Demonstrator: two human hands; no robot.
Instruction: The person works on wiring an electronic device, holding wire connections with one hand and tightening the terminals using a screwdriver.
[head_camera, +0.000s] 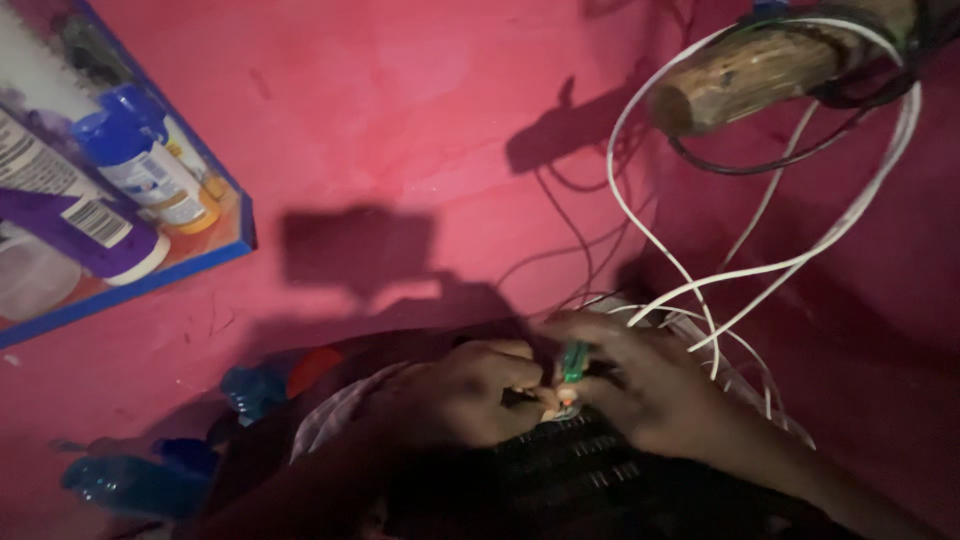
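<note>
The right hand (655, 385) has its fingers curled in and pinched around a small green tool (573, 362). The tool looks like smooth, see-through plastic, thin and straight like a little stick. It stands almost upright between the two hands, just above a dark box (575, 470) with rows of ribs on top. The tool's tip is hidden behind the fingers.

The left hand (470, 390) is bent into a loose fist right beside the tool. Its fingertips press close together on a tiny pale piece (566, 398) under the tool. It is too dark to tell what that piece is.

Thin white wires (800, 262) loop over the right hand and go up to a rough, round wooden peg (745, 70) on the wall. Thin black wires (570, 235) hang there too.

The wall (400, 120) is pink and a bit bumpy. A blue shelf (150, 280) sits at the upper left, cut off by the edge. On it stand plastic bottles (140, 165), some blue and white, one purple.

Blue plastic bottles (135, 485) lie low on the left, blurry in the dark.
</note>
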